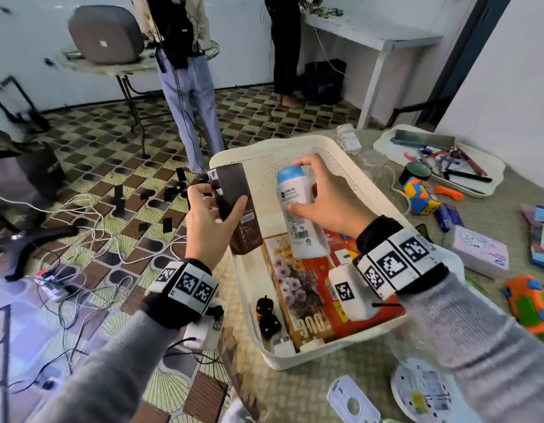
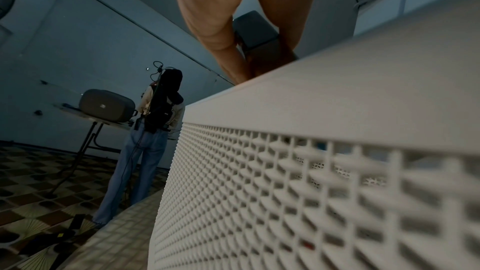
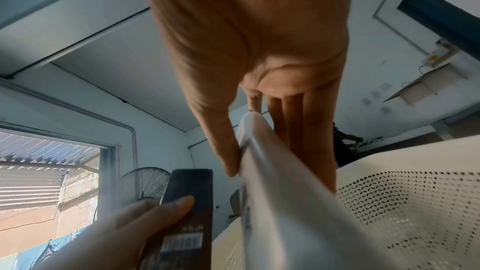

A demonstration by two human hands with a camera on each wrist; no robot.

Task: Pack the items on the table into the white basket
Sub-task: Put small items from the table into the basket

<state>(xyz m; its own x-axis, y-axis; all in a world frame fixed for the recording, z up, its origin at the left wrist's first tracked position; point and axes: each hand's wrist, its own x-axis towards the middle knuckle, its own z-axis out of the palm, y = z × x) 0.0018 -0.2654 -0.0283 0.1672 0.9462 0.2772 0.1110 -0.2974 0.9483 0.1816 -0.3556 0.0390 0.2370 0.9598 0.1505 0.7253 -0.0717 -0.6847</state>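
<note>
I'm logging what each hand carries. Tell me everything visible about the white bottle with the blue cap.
The white bottle looks like smooth plastic, tall and flattish, with a light blue cap at its far end and a printed label, too small to read. The right hand grips its upper part, thumb on the label side, fingers round the other. It hangs tilted above the basket, its base over the flowered book; contact there cannot be told.

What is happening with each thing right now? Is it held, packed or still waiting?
white bottle: gripped by the right hand, over the basket
brown carton: gripped by the left hand, at the basket's left rim
white basket: partly filled
flower book: lying flat in the basket
black plug: in the basket
orange toy car: still on the table
</note>
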